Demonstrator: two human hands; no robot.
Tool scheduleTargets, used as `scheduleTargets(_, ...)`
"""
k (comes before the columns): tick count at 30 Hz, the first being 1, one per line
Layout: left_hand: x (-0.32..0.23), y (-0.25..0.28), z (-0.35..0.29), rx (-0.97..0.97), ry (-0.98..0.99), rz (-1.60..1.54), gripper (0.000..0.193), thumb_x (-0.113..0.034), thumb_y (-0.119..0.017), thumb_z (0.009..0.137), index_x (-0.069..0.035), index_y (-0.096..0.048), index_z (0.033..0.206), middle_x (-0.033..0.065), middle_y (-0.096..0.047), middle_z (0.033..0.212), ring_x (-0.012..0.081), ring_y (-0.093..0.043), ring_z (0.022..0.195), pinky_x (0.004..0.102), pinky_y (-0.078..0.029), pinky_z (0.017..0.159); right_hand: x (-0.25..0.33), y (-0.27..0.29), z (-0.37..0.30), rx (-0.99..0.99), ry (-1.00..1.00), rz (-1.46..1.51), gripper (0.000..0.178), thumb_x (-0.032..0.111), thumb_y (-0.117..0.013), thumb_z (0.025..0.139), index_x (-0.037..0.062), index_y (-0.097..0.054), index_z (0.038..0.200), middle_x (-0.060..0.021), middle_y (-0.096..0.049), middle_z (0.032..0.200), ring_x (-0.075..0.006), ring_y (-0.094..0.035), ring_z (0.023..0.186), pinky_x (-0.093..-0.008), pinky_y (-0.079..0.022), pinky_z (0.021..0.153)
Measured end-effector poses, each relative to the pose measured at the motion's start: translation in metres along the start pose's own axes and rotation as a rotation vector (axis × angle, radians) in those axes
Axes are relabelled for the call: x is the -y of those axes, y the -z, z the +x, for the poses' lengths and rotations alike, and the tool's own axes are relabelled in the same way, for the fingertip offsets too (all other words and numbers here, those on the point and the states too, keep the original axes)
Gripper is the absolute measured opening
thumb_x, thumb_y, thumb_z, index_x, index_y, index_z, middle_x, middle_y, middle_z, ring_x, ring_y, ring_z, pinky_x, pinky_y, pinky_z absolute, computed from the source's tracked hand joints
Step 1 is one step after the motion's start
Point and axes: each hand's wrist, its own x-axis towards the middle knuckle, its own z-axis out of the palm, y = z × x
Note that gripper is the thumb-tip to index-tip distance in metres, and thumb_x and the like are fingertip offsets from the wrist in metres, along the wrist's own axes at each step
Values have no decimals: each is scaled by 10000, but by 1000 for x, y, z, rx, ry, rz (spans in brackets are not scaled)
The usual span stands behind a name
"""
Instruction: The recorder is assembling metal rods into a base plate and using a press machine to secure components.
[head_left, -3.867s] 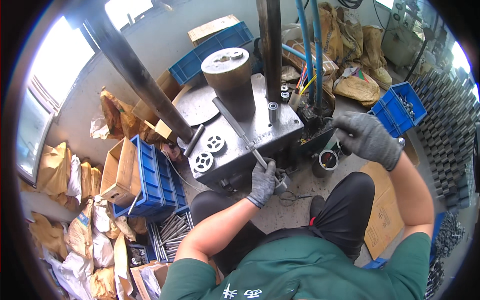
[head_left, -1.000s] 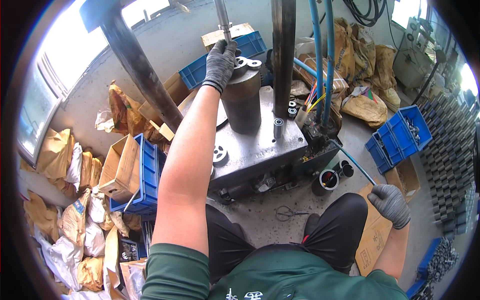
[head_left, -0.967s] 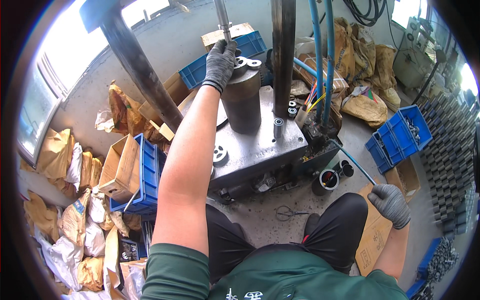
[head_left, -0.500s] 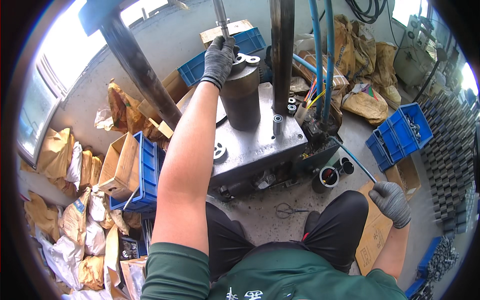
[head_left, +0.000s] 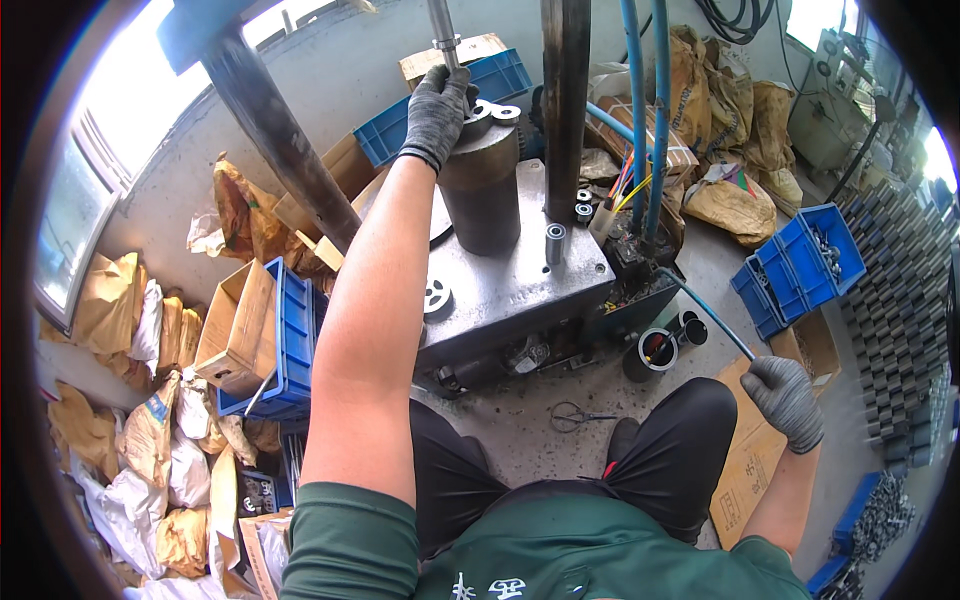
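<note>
- Left hand: gloved, arm at long reach, fingers closed about the lower end of a metal rod.
- Rod position: rises out of the grip, above the thick round pillar on the steel block; upper end runs out of view.
- Rod axis: close to upright, top leaning slightly to the left in the view. A collar sits just above the fingertips.
- Key relation: rod's lower end points down toward the pillar top, where a ringed metal part lies just right of the glove. Glove hides the end; cannot tell whether rod and part touch.
- Nearer hand: the left, on the rod itself; right hand is well apart, low on the right.
- Right grip: gloved fingers wrapped round the near end of a thin blue lever.
- Lever axis: slants from the hand up and leftward to the dark unit beside the block.
- Nearby: spoked disc lies on the block, left of the pillar.
</note>
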Motion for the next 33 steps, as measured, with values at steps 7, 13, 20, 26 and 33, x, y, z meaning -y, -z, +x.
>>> scheduleTargets(7,0,6,-1,11,-21,15,305,-273,-634,1058,6,-671,1174,91,-731,924,143,-683,814,295,-573,727,5,11,14,47,21,66,143,118,-701,885,-16,-699,934,-192,-635,783,-336,-666,728,-404,-526,685)
scheduleTargets(13,-2,6,-4,25,-10,1,291,-272,-641,1053,-1,-682,1153,91,-732,924,137,-684,819,289,-579,733,32,49,113,-569,249,71,111,48,-643,961,6,-693,1050,-141,-677,896,-264,-692,832,-340,-544,786)
scheduleTargets(20,-2,-3,-1,45,-21,-52,322,-286,-649,1052,9,-684,1176,65,-728,882,116,-643,763,282,-562,717,10,97,220,-878,394,-235,157,86,-670,975,22,-716,1112,-169,-715,941,-275,-709,837,-351,-559,797)
scheduleTargets(26,1,8,-3,4,-25,10,321,-285,-661,1041,15,-703,1146,70,-731,881,118,-649,766,277,-557,722,8,79,162,-622,313,-161,262,36,-656,942,32,-706,1199,-152,-738,1061,-250,-716,899,-329,-565,828)
scheduleTargets(33,-3,8,-5,2,-47,46,314,-272,-670,1031,20,-708,1140,82,-740,904,122,-667,787,279,-559,732,-6,23,23,150,106,12,287,-24,-629,804,32,-749,1059,-178,-736,965,-347,-723,926,-410,-575,841)
